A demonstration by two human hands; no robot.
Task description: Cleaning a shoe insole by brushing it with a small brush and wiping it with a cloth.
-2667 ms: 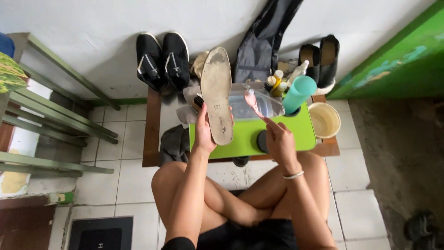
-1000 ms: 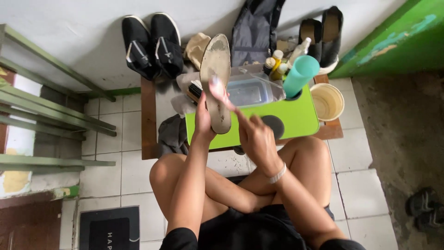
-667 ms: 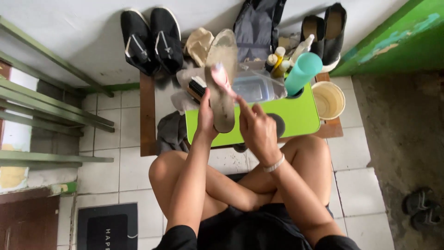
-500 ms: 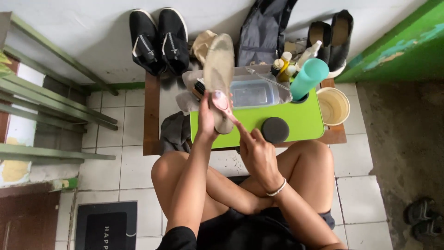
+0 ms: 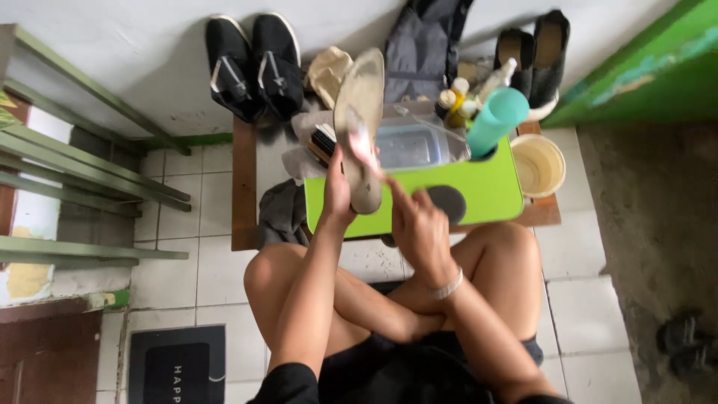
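My left hand (image 5: pixel 336 196) grips a beige shoe insole (image 5: pixel 360 112) and holds it upright over a lime-green tray (image 5: pixel 486 191). My right hand (image 5: pixel 420 224) holds a pink toothbrush (image 5: pixel 364 147) whose head lies against the insole's face. Just beyond the green tray stands a clear plastic tub of water (image 5: pixel 419 142). A teal cup (image 5: pixel 495 121) stands at the tray's far right corner. I sit cross-legged on the tiled floor, with a bracelet on my right wrist.
Black sneakers (image 5: pixel 254 63) and a dark pair of slip-ons (image 5: pixel 535 52) lean on the white wall. Also here: a dark bag (image 5: pixel 426 45), bottles (image 5: pixel 456 97), a brush (image 5: pixel 323 142), a grey cloth (image 5: pixel 283 213), a yellowish bucket (image 5: pixel 540 164), green steps (image 5: pixel 90 172), a doormat (image 5: pixel 176 366).
My right hand lifted off the green tray and brought the pink toothbrush onto the insole. It has since rubbed up and down the insole's face, while my left hand kept it upright.
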